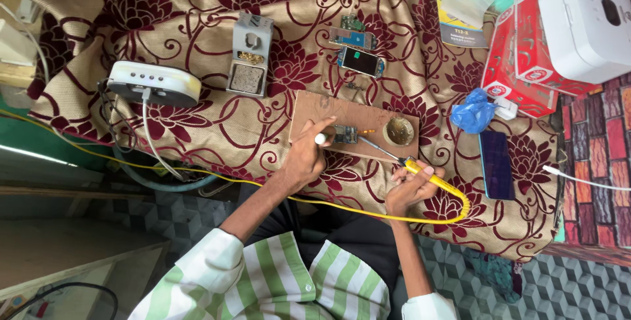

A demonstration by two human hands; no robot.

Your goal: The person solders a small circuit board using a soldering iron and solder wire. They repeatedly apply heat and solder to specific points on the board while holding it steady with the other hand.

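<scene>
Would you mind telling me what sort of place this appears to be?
Probably a small electronics repair bench: a yellow soldering iron in the right hand, a circuit board on a wooden board, and an opened phone.

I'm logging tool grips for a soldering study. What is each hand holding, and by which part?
Right hand grips the soldering iron by its yellow handle. Left hand pinches a small white-tipped thing; what it is cannot be told.

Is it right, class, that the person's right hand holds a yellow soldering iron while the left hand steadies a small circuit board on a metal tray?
One detail is wrong. The head view shows the right hand holding the yellow soldering iron and the left hand at the small circuit board, but it lies on a wooden board, not a metal tray.
</scene>
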